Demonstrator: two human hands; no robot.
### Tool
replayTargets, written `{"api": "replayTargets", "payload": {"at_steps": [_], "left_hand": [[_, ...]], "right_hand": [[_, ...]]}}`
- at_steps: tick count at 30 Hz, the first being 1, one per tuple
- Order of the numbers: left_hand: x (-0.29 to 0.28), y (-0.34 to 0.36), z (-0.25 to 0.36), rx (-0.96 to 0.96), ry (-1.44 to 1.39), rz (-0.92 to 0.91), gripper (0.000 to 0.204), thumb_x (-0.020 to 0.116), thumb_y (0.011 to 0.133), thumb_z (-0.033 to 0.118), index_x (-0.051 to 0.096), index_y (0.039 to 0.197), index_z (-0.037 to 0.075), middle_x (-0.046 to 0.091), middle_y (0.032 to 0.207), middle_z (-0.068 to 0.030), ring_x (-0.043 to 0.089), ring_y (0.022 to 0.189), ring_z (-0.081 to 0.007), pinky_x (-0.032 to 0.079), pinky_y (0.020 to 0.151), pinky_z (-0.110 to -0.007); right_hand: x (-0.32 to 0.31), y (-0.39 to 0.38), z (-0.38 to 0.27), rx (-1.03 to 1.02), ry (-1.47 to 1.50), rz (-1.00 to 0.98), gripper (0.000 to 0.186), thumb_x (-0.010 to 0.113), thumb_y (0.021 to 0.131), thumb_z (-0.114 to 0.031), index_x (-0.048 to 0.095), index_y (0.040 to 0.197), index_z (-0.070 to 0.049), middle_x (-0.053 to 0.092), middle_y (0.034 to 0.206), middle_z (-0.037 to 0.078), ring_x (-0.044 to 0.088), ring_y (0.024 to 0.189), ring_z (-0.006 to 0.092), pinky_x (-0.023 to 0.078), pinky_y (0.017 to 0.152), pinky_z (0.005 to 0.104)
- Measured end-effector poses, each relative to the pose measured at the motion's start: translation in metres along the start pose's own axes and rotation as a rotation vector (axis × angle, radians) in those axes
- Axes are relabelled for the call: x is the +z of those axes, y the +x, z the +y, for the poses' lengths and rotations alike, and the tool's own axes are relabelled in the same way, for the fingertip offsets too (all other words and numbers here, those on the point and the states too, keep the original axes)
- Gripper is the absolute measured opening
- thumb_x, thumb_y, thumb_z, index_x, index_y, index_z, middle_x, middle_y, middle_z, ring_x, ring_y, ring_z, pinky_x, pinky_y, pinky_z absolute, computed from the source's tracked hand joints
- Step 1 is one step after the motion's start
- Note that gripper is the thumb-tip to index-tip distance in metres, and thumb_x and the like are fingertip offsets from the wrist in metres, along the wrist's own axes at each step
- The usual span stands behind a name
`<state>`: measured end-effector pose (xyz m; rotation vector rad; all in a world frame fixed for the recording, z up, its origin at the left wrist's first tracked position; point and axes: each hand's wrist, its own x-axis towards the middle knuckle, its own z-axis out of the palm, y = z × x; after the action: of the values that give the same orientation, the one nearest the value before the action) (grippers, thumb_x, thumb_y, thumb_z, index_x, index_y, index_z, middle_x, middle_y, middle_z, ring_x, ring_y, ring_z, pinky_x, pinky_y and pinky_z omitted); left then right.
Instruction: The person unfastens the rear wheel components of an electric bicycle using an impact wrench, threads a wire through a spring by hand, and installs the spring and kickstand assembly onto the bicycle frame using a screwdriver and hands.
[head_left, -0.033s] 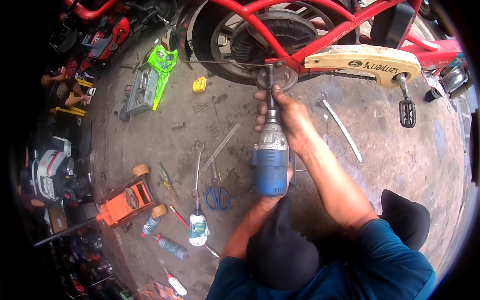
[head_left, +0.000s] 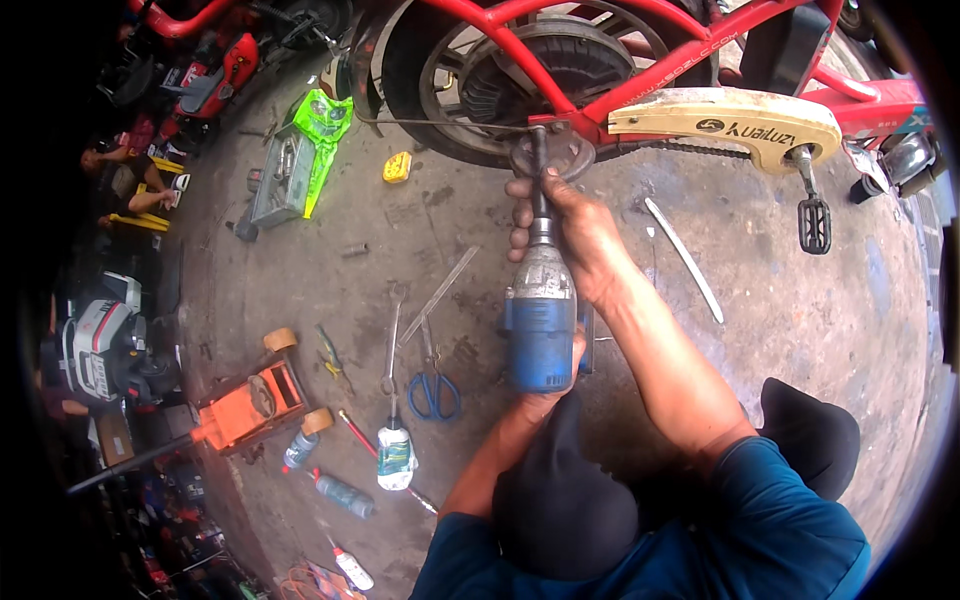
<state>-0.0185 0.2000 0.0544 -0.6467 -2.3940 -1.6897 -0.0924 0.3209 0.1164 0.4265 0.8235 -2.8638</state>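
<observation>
A blue and silver impact wrench points away from me toward the rear wheel of a red bike. My left hand is closed on its grip from below, and the wrench body hides most of the fingers. Farther forward, my right hand wraps round the long dark socket on the wrench's nose. The socket's far end reaches the axle area by the red frame, next to a round grey metal plate. Whether it sits on a nut is hidden.
Scissors, a spanner, pliers and several bottles lie to the left. Beyond are an orange trolley jack, a grey toolbox and a yellow object. A pedal juts out at right; a person's arm shows far left.
</observation>
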Motion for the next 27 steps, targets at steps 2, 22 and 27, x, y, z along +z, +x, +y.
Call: {"api": "replayTargets", "payload": {"at_steps": [2,22,27], "left_hand": [[0.003,-0.001,0.006,0.018,-0.013,0.008,0.006,0.062,0.079,0.008,0.057,0.08,0.004,0.056,0.072,-0.0072,0.054,0.066,-0.0209,0.045,0.059,-0.035],[-0.075,-0.051,-0.052,-0.695,-0.889,0.239,0.023,0.061,0.077,0.01,0.058,0.096,-0.002,0.06,0.078,-0.0114,0.059,0.076,-0.0217,0.047,0.077,-0.034],[-0.169,-0.079,-0.1,-0.87,-0.963,0.469,0.033,0.059,0.072,0.016,0.053,0.099,-0.001,0.054,0.069,-0.0129,0.052,0.058,-0.0246,0.046,0.058,-0.037]], "right_hand": [[0.0,-0.003,0.0,-0.003,-0.015,0.011,0.041,0.041,0.098,-0.036,0.053,0.107,0.001,0.055,0.074,0.006,0.059,0.062,0.0197,0.053,0.06,0.0361],[0.009,-0.003,0.093,0.147,-0.503,-0.089,0.039,0.046,0.097,-0.032,0.052,0.117,0.001,0.062,0.104,0.014,0.061,0.089,0.0228,0.049,0.08,0.035],[-0.064,0.039,0.087,-0.02,-0.349,0.355,0.03,0.049,0.095,-0.028,0.058,0.108,-0.003,0.064,0.101,0.011,0.062,0.092,0.0238,0.051,0.079,0.0359]]}}
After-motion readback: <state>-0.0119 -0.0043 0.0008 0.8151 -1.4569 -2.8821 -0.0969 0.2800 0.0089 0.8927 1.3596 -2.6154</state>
